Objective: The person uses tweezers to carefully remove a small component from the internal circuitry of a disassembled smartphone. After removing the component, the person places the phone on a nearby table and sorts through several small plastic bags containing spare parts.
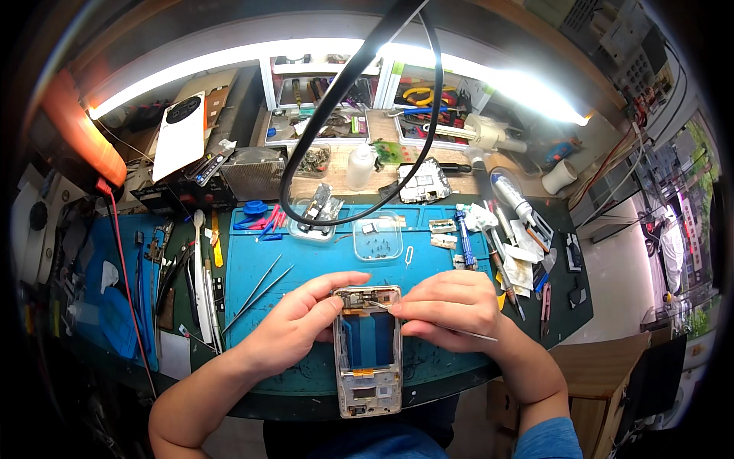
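A flat rectangular work mat [321,260] lies on the broad table [564,321]. A slab-shaped phone frame [369,348] sits between left hand [302,314] and right hand [451,310]; a thin metal tool [472,334], in the latter, reaches its far end. Behind it, on the mat: a square plastic tub [390,229]. Slim metal tweezers [267,288]: left. A cylindrical plastic bottle [358,170] stands behind the mat.

The phone [369,382] was open, its inner parts visible, with pale frame and blue middle, lengthwise over the near edge of the blue mat [321,256]. A thin metal tool [472,334] slanted at its upper part.
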The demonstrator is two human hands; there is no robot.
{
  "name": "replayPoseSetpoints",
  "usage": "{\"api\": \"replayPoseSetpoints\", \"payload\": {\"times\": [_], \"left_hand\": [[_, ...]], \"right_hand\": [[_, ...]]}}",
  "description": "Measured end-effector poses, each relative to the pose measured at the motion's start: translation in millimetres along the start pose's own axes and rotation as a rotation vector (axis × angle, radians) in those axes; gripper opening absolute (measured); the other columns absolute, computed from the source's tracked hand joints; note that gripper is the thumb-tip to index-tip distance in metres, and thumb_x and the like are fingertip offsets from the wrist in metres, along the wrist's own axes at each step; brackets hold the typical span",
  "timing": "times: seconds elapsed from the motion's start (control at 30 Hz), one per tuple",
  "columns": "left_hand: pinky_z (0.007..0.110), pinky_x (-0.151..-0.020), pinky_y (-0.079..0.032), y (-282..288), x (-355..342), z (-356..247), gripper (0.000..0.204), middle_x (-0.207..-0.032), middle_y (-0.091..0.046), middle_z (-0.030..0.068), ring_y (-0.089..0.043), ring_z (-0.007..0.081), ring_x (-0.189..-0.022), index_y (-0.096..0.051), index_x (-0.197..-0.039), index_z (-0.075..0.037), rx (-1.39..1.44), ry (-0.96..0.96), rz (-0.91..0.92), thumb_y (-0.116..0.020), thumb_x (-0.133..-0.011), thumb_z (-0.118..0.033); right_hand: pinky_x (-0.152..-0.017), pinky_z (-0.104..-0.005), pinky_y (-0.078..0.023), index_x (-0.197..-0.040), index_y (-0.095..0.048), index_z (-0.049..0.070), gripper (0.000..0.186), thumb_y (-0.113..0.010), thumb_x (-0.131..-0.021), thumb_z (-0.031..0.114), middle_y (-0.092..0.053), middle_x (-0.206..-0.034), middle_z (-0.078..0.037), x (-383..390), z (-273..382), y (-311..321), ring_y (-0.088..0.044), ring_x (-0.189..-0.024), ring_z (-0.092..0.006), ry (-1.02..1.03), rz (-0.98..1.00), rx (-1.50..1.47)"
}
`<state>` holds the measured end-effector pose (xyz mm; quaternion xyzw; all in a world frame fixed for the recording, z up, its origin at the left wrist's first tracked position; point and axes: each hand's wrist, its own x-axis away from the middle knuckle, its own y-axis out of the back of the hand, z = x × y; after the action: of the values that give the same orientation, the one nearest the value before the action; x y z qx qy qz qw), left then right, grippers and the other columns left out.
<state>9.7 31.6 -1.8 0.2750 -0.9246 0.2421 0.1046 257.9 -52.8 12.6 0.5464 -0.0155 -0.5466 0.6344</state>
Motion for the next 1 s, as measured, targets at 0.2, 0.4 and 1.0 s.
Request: {"api": "replayPoseSetpoints", "payload": {"times": [0.2, 0.4, 1.0], "left_hand": [[0.032, -0.092, -0.054, 3.2, 0.3, 0.3, 0.042, -0.128, -0.060, 0.0068, -0.062, 0.0110, -0.108, -0.042, -0.149, -0.008, 0.042, 0.044, 0.002, -0.039, -0.108, -0.018], [0.033, -0.093, -0.053, 0.4, 1.2, -0.4, 0.043, -0.124, -0.061, 0.0058, -0.061, 0.0104, -0.108, -0.042, -0.150, -0.008, -0.018, 0.045, -0.015, -0.041, -0.107, -0.015], [0.043, -0.103, -0.050, -0.5, 0.8, -8.4, 0.052, -0.136, -0.058, 0.0156, -0.060, 0.0223, -0.122, -0.038, -0.150, -0.001, 0.124, 0.098, -0.010, -0.033, -0.100, -0.011]], "right_hand": [[-0.063, -0.0299, -0.058, -0.096, -0.075, 0.004, 0.022, -0.080, -0.082, 0.021, -0.074, -0.089, -0.008, -3.4, -0.3, 3.9, -0.073, -0.077, -0.0224, 0.075, -0.046, -0.081], [-0.068, -0.0306, -0.060, -0.101, -0.074, 0.008, 0.026, -0.083, -0.077, 0.013, -0.073, -0.095, -0.006, -1.9, 0.9, -0.4, -0.072, -0.082, -0.0210, 0.089, 0.027, -0.049], [-0.065, -0.0265, -0.058, -0.104, -0.075, 0.009, 0.030, -0.082, -0.078, 0.022, -0.074, -0.101, -0.003, -1.6, 1.3, -4.3, -0.071, -0.084, -0.0162, 0.194, 0.019, 0.097]]}}
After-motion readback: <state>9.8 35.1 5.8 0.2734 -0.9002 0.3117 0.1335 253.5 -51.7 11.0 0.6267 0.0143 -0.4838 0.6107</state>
